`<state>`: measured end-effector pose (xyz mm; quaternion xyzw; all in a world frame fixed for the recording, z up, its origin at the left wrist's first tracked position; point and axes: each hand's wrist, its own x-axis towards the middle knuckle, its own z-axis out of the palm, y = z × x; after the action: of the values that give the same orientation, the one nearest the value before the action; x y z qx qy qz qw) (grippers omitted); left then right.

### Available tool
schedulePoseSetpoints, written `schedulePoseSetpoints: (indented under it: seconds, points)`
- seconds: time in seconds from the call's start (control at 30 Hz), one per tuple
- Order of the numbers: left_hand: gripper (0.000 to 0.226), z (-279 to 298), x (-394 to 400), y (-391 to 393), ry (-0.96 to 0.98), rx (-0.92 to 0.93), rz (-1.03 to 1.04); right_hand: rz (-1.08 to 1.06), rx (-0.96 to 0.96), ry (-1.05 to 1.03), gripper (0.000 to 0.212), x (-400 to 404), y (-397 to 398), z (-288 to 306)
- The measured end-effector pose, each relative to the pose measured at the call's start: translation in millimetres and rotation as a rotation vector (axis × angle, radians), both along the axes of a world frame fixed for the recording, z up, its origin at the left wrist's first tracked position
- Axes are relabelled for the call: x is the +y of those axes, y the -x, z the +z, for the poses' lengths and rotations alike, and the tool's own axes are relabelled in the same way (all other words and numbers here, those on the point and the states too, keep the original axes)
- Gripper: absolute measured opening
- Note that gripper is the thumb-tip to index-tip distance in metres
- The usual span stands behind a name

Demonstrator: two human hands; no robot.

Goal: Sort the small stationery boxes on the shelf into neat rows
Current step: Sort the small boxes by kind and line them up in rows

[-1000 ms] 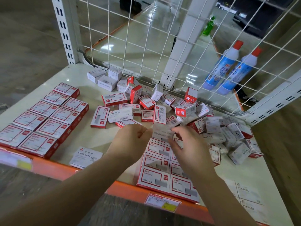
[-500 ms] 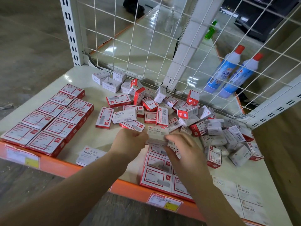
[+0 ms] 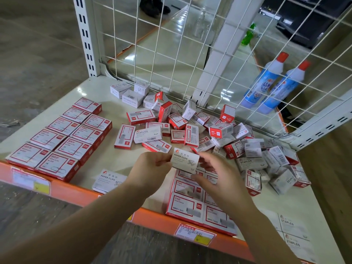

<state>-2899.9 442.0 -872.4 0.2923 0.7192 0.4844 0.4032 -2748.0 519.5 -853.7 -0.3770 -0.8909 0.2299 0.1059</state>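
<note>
Since a second ago both hands have lifted a white paper-clip box [image 3: 185,161] clear of the heap and turned its label up; it now hangs above the shelf [image 3: 106,159] between them, over the far end of the middle block. Left hand [image 3: 152,168] pinches its left end, a closed grip on the box; right hand [image 3: 213,174] curls at its right edge, thumb beneath, fingertips blurred, so it seems to hold too. Only one view, from the head. At nine o'clock a finished block of red-bordered boxes [image 3: 62,138] lies in two rows, ten counted. At six o'clock, partly under the hands, a second block [image 3: 190,201] stands two wide, about four deep as far as I can tell. One lone paper-clip box [image 3: 109,181] lies at seven o'clock, presumably the row this one joins. Staples boxes [image 3: 293,233] lie flat at five o'clock, at least two. From twelve to three o'clock the unsorted heap [image 3: 228,138] holds roughly forty, too jumbled to count. I judge the task about a third done.
</note>
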Motion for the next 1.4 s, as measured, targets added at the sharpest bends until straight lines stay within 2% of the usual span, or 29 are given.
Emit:
schedulePoseSetpoints:
  seconds: [0.23, 0.57, 0.73, 0.97, 1.13, 1.27, 1.4]
  points:
    - [0.025, -1, -5, 2, -0.066, 0.085, -0.086, -0.042, 0.053, 0.054, 0.05, -3, 2, -1]
    - [0.029, -1, -8, 8, -0.029, 0.194, -0.134, -0.024, 0.042, 0.024, 0.045, -5, 5, 3]
    - [0.031, -4, -18, 23, -0.019, 0.376, -0.069, -0.026, 0.038, 0.034, 0.043, -6, 11, 7]
    - [0.031, -1, -52, 55, 0.157, 0.625, -0.022, 0.073, -0.08, 0.073, 0.04, -10, 43, 7]
    - [0.026, 0, -69, 65, 0.284, 0.769, -0.119, 0.157, -0.182, 0.1, 0.039, -16, 67, 5]
    - [0.03, -1, -81, 70, 0.282, 0.839, -0.259, 0.175, -0.202, 0.12, 0.032, -19, 77, 3]
    - [0.034, 0, -86, 70, 0.252, 0.86, -0.325, 0.153, -0.302, 0.139, 0.046, -14, 77, 4]
